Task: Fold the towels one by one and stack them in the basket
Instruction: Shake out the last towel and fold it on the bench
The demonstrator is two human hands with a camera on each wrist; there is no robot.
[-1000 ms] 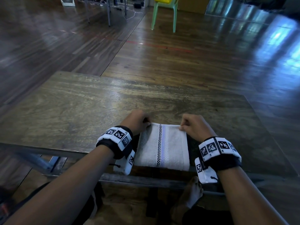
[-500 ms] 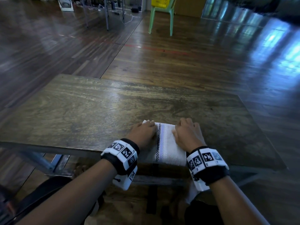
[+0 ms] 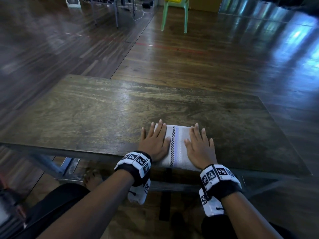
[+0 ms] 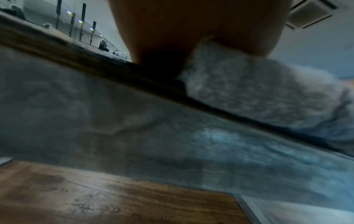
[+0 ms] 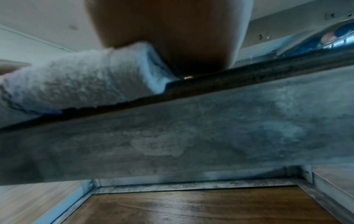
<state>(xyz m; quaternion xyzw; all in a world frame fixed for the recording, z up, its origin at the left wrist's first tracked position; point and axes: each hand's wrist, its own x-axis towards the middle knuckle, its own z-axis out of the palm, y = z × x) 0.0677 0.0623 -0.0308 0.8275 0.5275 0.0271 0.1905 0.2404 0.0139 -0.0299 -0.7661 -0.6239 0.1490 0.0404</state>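
Palms down, the left hand (image 3: 155, 143) and right hand (image 3: 198, 147) lie flat with fingers straight on a folded white towel (image 3: 177, 145) at the tabletop's (image 3: 96, 118) near edge, a checkered stripe showing between them. Farther off stands a green chair (image 3: 174, 16).

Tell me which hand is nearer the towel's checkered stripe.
Left. The left hand lies flat on the towel, thumb tip touching the checkered stripe. The right hand lies flat too, its thumb apart from that stripe.
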